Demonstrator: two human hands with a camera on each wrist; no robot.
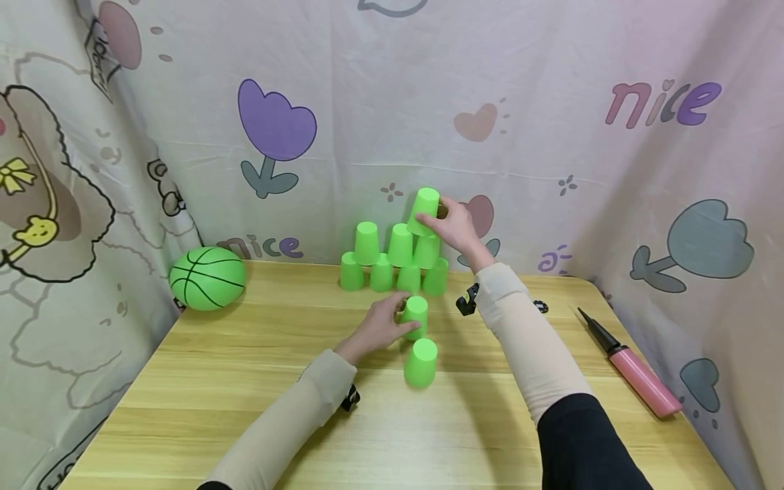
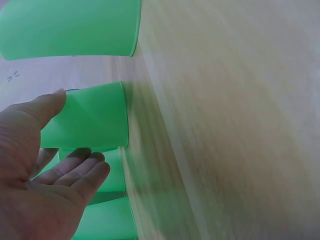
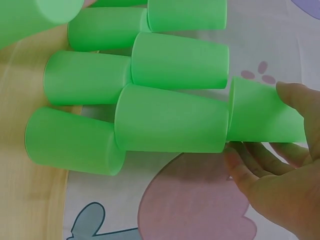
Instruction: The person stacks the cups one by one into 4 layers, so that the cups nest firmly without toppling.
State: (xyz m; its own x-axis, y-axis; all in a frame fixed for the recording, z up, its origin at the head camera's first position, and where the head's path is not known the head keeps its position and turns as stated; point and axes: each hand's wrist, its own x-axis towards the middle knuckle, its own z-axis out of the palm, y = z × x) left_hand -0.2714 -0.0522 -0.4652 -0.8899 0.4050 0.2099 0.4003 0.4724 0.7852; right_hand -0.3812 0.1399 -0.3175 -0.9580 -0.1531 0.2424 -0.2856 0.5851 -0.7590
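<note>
Upside-down green cups make a stack at the back of the table: several in the bottom row (image 1: 352, 272) and three in the second row (image 1: 367, 243). My right hand (image 1: 456, 224) grips another upturned cup (image 1: 427, 203) between thumb and fingers, at the right end above the second row. In the right wrist view this held cup (image 3: 257, 112) meets the base of the cup (image 3: 172, 120) below it. Nearer, my left hand (image 1: 380, 323) has thumb and fingers around a green cup (image 2: 92, 117) in front of the stack. One more upturned cup (image 1: 420, 364) stands closest to me.
A green ball (image 1: 208, 279) with black lines sits at the table's back left. Toward the right edge lies a pink hand pump (image 1: 643, 378) with a black nozzle. A small black object (image 1: 540, 306) is beyond my right forearm. Printed curtain (image 1: 380, 122) hangs right behind the stack.
</note>
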